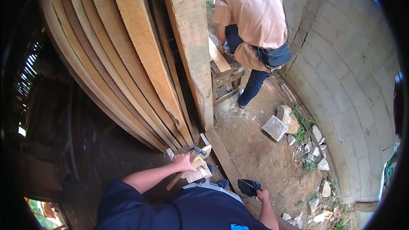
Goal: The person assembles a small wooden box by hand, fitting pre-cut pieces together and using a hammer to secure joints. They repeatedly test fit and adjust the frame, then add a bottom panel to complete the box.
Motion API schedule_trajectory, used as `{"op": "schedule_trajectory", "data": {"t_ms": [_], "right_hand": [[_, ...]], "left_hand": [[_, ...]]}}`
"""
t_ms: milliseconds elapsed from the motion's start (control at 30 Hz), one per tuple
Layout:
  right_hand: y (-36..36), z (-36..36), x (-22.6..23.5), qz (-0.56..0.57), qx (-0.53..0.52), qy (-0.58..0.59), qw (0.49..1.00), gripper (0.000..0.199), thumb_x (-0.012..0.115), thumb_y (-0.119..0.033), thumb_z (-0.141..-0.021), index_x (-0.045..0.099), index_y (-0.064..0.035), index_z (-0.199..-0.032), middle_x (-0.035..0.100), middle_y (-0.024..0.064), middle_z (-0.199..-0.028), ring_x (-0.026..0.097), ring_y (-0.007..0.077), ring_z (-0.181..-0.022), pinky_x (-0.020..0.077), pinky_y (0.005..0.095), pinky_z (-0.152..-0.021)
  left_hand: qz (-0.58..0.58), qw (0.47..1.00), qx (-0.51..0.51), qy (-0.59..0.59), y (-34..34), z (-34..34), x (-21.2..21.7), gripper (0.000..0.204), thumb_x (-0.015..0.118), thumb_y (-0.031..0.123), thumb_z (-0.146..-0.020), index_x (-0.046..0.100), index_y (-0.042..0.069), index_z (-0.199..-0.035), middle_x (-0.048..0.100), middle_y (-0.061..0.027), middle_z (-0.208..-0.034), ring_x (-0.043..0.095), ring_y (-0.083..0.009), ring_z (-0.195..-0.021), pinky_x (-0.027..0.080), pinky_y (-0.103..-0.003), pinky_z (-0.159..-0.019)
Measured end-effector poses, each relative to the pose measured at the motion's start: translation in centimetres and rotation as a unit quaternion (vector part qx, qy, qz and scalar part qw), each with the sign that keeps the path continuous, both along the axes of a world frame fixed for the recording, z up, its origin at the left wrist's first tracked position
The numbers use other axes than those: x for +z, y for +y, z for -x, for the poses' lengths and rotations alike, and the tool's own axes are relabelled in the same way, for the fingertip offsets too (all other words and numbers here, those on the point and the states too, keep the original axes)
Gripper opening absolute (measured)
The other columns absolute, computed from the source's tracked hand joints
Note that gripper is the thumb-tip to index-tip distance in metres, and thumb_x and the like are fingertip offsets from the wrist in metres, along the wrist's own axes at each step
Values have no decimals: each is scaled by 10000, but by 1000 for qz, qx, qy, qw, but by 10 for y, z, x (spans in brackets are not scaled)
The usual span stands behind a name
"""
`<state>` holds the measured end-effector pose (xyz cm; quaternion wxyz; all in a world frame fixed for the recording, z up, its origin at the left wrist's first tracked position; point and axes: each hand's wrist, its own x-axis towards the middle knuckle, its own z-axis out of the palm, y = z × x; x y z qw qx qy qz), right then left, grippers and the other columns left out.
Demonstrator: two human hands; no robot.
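My left hand (184, 162) is closed around a hammer and small wood pieces in front of my body. The hammer's dark metal head (198, 150) shows past my fingers, and a brown handle-like length (174, 181) sticks out below them. Pale wood pieces (198, 174) are bunched beside that hand; how each one is gripped is partly hidden. On the right, my right hand (263, 195) is closed on the edge of a black pouch-like item (249, 186), held out at my side.
Tall wooden planks (123, 55) stand at the left, beside a thick wooden post (189, 47). Ahead, another person (257, 17) bends over a low wooden bench (230, 76). Broken blocks (276, 128) and rubble lie along a grey block wall (341, 72). A wooden sill (223, 155) crosses the floor.
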<state>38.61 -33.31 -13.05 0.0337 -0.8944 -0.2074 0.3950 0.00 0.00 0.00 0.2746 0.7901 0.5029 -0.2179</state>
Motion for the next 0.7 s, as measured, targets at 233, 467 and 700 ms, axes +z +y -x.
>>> {"op": "schedule_trajectory", "data": {"t_ms": [233, 467, 700], "right_hand": [[22, -3, -13, -45, 4, -13, 999, 320, 665, -268, -815, 704, 6, -975, 698, 245, -948, 677, 373, -962, 517, 435, -847], [8, -2, -34, -62, -20, -48, 997, 364, 695, -304, -815, 703, 18, -986, 699, 248, -947, 682, 363, -961, 517, 424, -839], [-18, 6, -32, -40, -52, -33, 997, 355, 695, -287, -797, 710, 20, -975, 697, 254, -958, 677, 372, -976, 520, 421, -860]], "left_hand": [[-5, 1000, 19, -10, 6, 6, -4, 938, 789, 592, -548, 552, -6, -1231, 693, -214, -1066, 682, -361, -976, 537, -452, -877], [0, 1000, 13, -5, 17, 0, 0, 939, 787, 593, -556, 542, -2, -1239, 689, -210, -1086, 674, -359, -1009, 529, -448, -902], [0, 1000, 2, 12, 17, -1, 0, 954, 793, 579, -558, 529, -6, -1264, 684, -211, -1101, 667, -356, -1027, 520, -448, -911]]}}
